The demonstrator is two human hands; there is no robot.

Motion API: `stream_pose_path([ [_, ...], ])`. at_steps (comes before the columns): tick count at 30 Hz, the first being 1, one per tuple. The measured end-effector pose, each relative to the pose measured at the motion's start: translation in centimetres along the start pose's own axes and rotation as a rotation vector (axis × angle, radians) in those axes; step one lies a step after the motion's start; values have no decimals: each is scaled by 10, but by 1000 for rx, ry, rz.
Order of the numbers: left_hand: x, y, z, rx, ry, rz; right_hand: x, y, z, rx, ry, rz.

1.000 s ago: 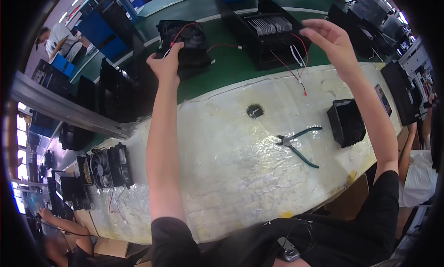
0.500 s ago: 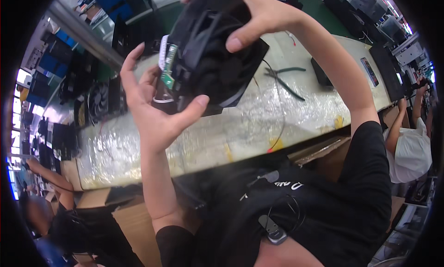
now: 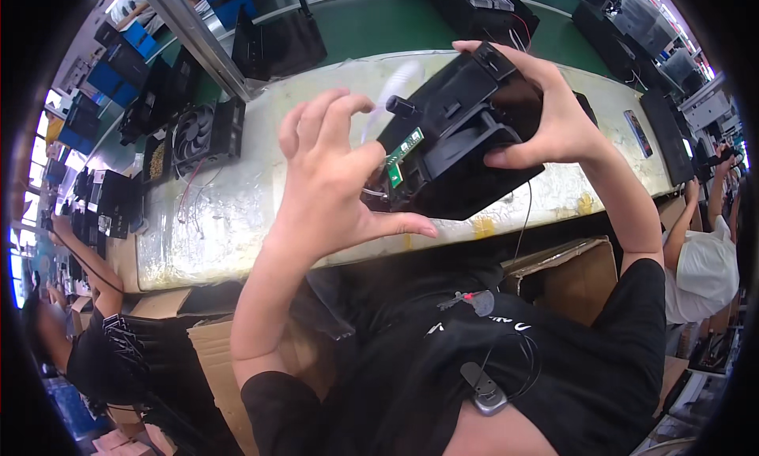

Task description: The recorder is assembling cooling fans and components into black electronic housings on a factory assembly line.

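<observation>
A: Fingers, first entry?

B: Right hand (image 3: 549,112), one: closed about the right end of a black housing (image 3: 458,144), thumb on the near face, other fingers over the upper edge.

A: Left hand (image 3: 324,163)?

B: One: spread wide, thumb well apart below, the rest curled beside the housing's left end. No firm hold shows; whether a fingertip touches, one cannot tell.

A: Reason for the arrangement?

B: The right grip apparently bears the weight, leaving the left free near the small green circuit board (image 3: 405,157). The housing is raised above the bench (image 3: 253,219) and tilted, probably so that end is easy to reach.

A: Attachments?

B: One thin dark wire (image 3: 528,211), hanging slack below. One white item (image 3: 402,78) behind, too blurred to identify.

A: Farther out?

B: One black fan (image 3: 194,132), upright at the bench's left, presumably set aside for working room. One flat dark slab (image 3: 637,133), right. Beyond, a green surface (image 3: 364,29) bearing an open black case (image 3: 482,21). Below the front edge, one cardboard carton (image 3: 581,274).
</observation>
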State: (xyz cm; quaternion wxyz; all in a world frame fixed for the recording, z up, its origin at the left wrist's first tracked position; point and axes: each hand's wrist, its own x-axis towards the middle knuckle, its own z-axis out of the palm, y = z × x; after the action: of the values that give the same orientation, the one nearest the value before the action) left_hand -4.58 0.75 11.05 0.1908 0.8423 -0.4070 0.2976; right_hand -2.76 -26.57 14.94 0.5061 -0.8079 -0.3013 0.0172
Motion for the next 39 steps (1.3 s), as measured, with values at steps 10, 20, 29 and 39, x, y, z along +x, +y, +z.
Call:
stream_pose_path([
  [10, -25, 26, 14, 277, 80, -160, -14, 5, -2, -43, 86, 47],
  [20, -62, 50, 39, -663, 87, -888, -21, 44, 22, 356, 253, 643],
  [29, -56, -14, 87, -499, -78, -821, -1, 101, 56, 365, 139, 778],
  [39, -59, -5, 93, -505, 40, -879, -105, 181, -164, -1266, 245, 544],
])
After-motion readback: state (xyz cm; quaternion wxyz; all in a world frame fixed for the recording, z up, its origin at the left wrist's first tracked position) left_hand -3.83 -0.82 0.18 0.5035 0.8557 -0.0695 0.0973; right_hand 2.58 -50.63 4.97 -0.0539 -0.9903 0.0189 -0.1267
